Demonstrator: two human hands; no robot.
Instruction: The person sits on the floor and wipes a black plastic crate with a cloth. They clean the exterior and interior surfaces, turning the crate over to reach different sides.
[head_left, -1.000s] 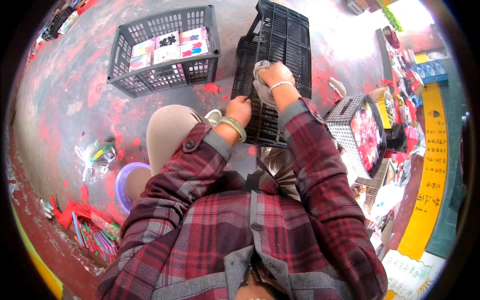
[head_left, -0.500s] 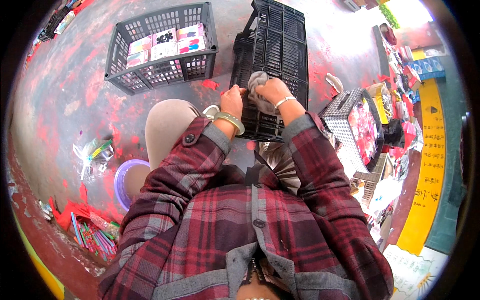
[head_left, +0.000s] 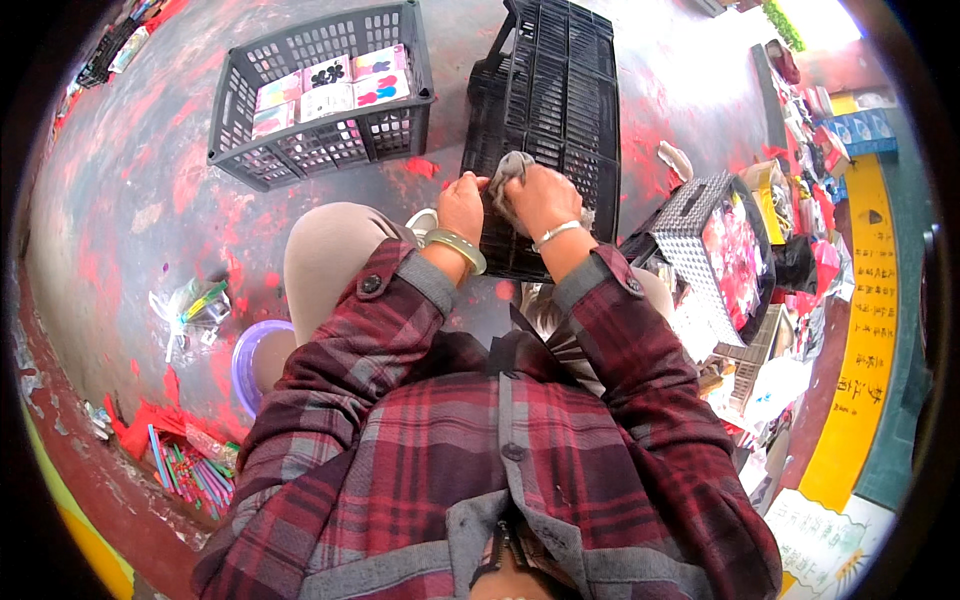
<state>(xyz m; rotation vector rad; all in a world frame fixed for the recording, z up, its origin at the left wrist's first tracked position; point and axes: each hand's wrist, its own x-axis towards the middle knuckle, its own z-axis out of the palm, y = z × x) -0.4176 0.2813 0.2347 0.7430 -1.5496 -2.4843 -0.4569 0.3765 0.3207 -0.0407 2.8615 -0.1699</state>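
Observation:
A black plastic crate (head_left: 563, 95) with slatted sides stands tipped in front of my knees, its ribbed face turned toward me. My left hand (head_left: 462, 213), with a pale bangle at the wrist, is closed on the crate's left edge, thumb on top. My right hand (head_left: 546, 204) is bunched around a grey-brown cloth (head_left: 512, 172) and presses it on the crate's near part. Part of the cloth is hidden under the fingers.
At the far left, a grey crate (head_left: 320, 160) holds printed packs (head_left: 327, 100). A purple-rimmed bucket (head_left: 243, 370) stands by my left leg. A checked fabric box (head_left: 697, 225) and piled goods line the right. Straws (head_left: 200, 480) lie at lower left.
My right hand with the cloth has shifted slightly left and nearer to me over the crate. The left hand keeps its place on the edge.

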